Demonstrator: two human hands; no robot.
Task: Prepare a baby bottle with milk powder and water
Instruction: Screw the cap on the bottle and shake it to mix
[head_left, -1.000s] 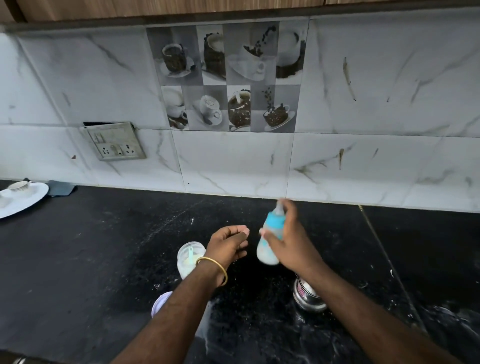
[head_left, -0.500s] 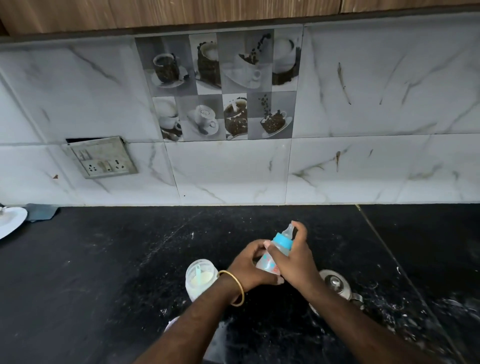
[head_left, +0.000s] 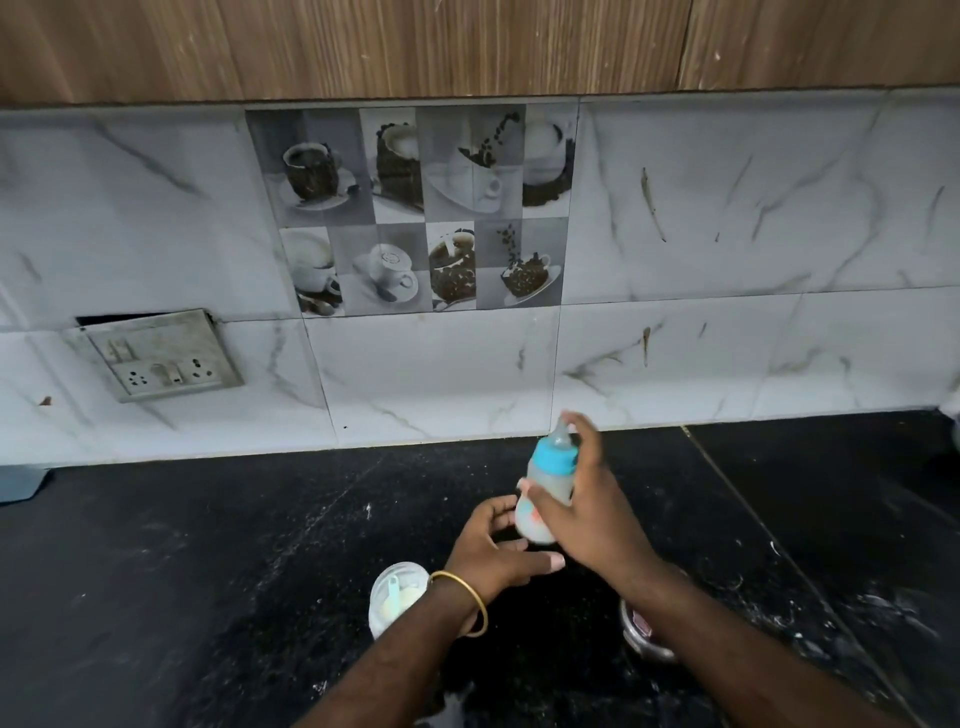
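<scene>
Above the black surface (head_left: 208, 597), the right hand (head_left: 587, 514) holds the baby bottle (head_left: 545, 493) nearly upright, tilted slightly, its grip wrapped around the body with the index finger stretched up over the teat. White milk fills the lower part below the blue collar. The left hand (head_left: 493, 556), a gold bangle (head_left: 470, 597) on its wrist, reaches in with fingers loosely curled and spread just beside the bottle's base, its grip closed on nothing. A clear powder container (head_left: 392, 597) sits below the left wrist.
</scene>
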